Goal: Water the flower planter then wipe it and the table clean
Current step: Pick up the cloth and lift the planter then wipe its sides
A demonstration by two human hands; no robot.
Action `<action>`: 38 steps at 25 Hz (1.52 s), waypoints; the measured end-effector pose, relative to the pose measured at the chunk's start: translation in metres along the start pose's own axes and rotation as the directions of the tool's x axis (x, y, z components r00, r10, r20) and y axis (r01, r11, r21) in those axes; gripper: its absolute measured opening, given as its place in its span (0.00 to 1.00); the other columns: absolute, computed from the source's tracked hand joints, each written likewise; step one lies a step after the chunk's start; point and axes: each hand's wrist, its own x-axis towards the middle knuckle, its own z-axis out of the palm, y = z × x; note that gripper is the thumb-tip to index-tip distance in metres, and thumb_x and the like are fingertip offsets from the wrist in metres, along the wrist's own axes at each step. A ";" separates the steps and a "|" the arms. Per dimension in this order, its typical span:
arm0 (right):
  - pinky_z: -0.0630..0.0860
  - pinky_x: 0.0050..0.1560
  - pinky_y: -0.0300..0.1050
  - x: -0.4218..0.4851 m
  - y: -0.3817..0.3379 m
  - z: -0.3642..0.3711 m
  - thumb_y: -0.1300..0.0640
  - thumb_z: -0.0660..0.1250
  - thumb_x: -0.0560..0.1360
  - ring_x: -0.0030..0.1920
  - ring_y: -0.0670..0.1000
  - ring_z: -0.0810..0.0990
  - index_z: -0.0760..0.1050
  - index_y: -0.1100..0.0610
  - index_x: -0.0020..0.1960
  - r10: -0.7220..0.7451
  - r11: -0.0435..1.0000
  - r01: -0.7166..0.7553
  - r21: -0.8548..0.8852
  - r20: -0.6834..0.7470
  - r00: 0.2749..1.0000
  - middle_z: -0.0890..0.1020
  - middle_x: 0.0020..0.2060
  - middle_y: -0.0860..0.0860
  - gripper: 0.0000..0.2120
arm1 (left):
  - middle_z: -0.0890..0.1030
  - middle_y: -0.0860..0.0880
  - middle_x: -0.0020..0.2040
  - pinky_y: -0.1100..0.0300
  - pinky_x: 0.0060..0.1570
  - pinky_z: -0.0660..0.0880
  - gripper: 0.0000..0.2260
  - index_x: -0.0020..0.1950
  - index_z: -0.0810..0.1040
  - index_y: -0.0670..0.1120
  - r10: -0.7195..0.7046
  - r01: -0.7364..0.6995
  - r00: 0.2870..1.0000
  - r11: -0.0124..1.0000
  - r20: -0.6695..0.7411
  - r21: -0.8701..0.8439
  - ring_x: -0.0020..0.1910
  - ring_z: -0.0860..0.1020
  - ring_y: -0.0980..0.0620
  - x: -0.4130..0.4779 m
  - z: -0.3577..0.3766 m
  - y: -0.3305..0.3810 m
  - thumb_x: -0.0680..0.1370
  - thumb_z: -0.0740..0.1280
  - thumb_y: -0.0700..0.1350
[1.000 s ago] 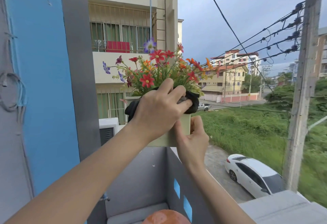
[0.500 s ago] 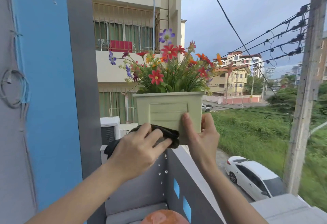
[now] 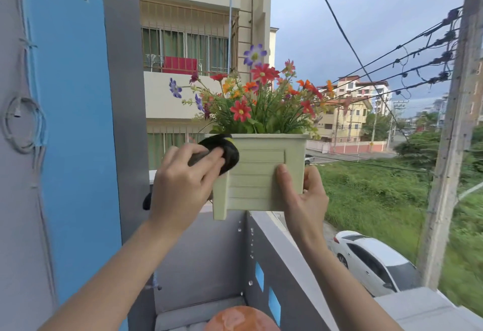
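Note:
A pale green square planter (image 3: 257, 181) full of red, orange and purple flowers (image 3: 257, 98) is held up in the air above the balcony wall corner. My right hand (image 3: 303, 195) grips its lower right corner, thumb on the front panel. My left hand (image 3: 183, 184) presses a black cloth (image 3: 226, 154) against the planter's upper left corner. Water drops (image 3: 251, 242) fall from under the planter. No table is in view.
A grey balcony wall (image 3: 285, 265) with blue squares runs below the planter; a blue and grey pillar (image 3: 86, 121) stands at the left. An orange round object (image 3: 241, 319) shows at the bottom edge. A white car (image 3: 373, 262) and a concrete pole (image 3: 449, 148) are beyond the wall.
The black cloth in my left hand moved from the planter's rim down to its bottom edge, then back up to the upper left corner. The planter rose slightly in view.

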 end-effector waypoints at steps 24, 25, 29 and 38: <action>0.73 0.43 0.46 0.003 0.021 -0.021 0.38 0.66 0.69 0.38 0.46 0.74 0.73 0.58 0.44 0.086 0.995 -0.089 0.052 0.055 0.995 0.78 0.38 0.52 0.22 | 0.76 0.49 0.67 0.55 0.65 0.68 0.27 0.71 0.68 0.49 -0.280 0.796 0.423 -0.340 0.862 -0.501 0.66 0.73 0.53 -0.024 -0.002 0.033 0.78 0.47 0.61; 0.75 0.47 0.50 0.005 0.020 -0.023 0.38 0.66 0.69 0.41 0.46 0.77 0.75 0.54 0.45 0.087 0.992 -0.095 0.079 0.094 0.992 0.81 0.41 0.50 0.19 | 0.75 0.51 0.67 0.54 0.67 0.66 0.28 0.71 0.68 0.51 -0.293 0.812 0.420 -0.301 0.859 -0.500 0.67 0.72 0.54 -0.032 0.003 0.032 0.77 0.49 0.63; 0.78 0.54 0.49 0.013 0.015 -0.027 0.43 0.67 0.71 0.50 0.47 0.81 0.78 0.47 0.51 0.058 0.973 -0.105 0.206 0.222 0.973 0.85 0.46 0.46 0.12 | 0.61 0.63 0.72 0.60 0.73 0.50 0.36 0.75 0.59 0.56 -0.402 0.908 0.381 -0.008 0.833 -0.419 0.71 0.57 0.65 -0.025 0.009 0.036 0.71 0.55 0.72; 0.79 0.51 0.45 0.014 0.006 -0.025 0.41 0.66 0.70 0.50 0.46 0.82 0.77 0.49 0.54 0.019 0.967 -0.061 0.247 0.168 0.986 0.85 0.47 0.45 0.17 | 0.62 0.75 0.63 0.81 0.61 0.53 0.11 0.61 0.61 0.70 -0.404 0.694 0.717 0.339 0.568 -0.635 0.63 0.58 0.80 -0.028 -0.005 0.057 0.80 0.50 0.61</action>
